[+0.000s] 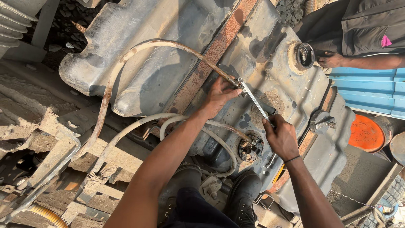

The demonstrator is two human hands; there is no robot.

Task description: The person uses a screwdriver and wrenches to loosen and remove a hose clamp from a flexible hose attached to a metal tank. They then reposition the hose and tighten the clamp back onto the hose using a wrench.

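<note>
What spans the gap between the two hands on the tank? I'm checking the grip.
In the head view, a shiny metal wrench runs from the left hand to the right hand.
</note>
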